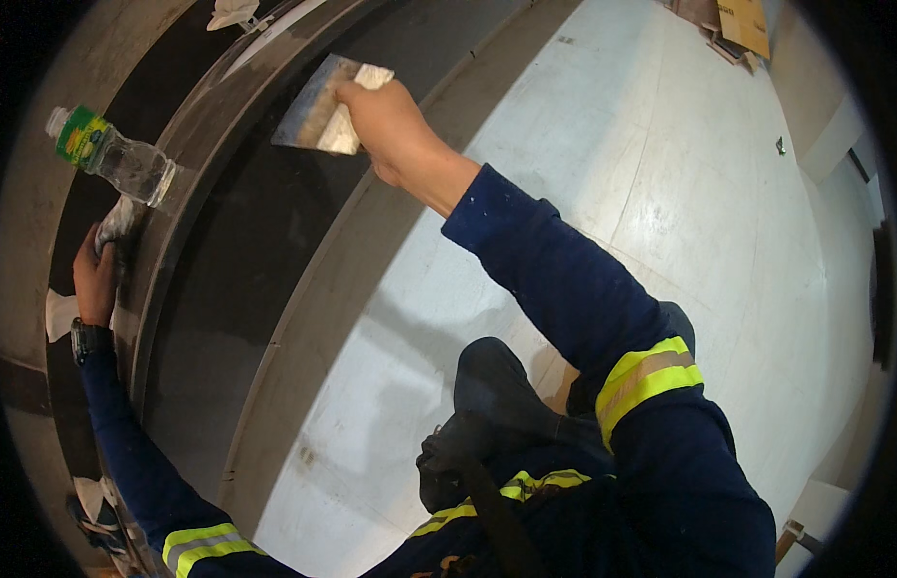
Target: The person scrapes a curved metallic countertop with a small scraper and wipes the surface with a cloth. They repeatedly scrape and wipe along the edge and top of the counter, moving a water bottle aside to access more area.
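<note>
My right hand (394,126) grips a wide scraper (311,108) by its pale handle. Its flat, smeared blade is against or just in front of the dark vertical panel (224,238); contact cannot be made out. On the ledge (192,137) at the left, my left hand (96,278) holds a crumpled whitish cloth or wipe (119,219). A clear plastic bottle (134,166) with a green label and no visible cap stands just beyond that hand. White paper or cloth (60,316) lies beside my left wrist.
Pale floor panels (636,180) spread out to the right of a brown base strip (362,238). Cardboard (743,25) and scraps lie at the far right. A small green wrapper-like piece (780,146) is on the floor. Near the lower left is another white cloth or paper (94,498).
</note>
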`<state>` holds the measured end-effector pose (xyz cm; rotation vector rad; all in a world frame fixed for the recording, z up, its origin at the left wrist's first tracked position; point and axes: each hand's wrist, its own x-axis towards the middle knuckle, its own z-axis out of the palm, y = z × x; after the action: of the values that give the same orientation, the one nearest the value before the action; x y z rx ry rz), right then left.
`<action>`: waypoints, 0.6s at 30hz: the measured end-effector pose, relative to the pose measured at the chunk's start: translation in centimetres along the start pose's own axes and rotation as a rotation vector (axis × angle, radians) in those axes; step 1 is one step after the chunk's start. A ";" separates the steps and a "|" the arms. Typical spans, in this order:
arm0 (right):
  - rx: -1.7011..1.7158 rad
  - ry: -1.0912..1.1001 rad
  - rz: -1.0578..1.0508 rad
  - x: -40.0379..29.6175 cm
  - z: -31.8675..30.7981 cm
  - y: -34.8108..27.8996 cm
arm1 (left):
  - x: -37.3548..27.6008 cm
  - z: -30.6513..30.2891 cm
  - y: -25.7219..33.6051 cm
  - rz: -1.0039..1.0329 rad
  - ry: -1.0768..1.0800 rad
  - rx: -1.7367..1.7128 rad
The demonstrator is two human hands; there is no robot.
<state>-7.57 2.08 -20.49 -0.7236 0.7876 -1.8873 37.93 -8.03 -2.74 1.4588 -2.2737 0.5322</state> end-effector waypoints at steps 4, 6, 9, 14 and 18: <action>0.015 0.050 0.000 -1.3 -0.7 0.8 | 0.4 0.6 0.5 -0.033 -0.036 -0.070; 0.094 0.041 -0.032 -0.4 0.3 -0.2 | 0.1 0.3 0.6 -0.058 -0.051 -0.057; -0.076 -0.078 0.129 -0.6 0.1 -1.7 | -0.8 -0.1 0.6 -0.034 -0.018 -0.006; 0.100 0.071 -0.033 -0.8 -0.1 1.2 | 0.2 0.6 0.2 -0.009 0.002 0.039; 0.014 0.000 0.049 -0.1 1.4 -2.8 | -0.8 -0.1 1.4 -0.036 -0.009 0.085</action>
<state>-7.95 2.87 -17.51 -0.6894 0.7850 -1.8468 36.93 -6.79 -3.18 1.5423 -2.2529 0.6193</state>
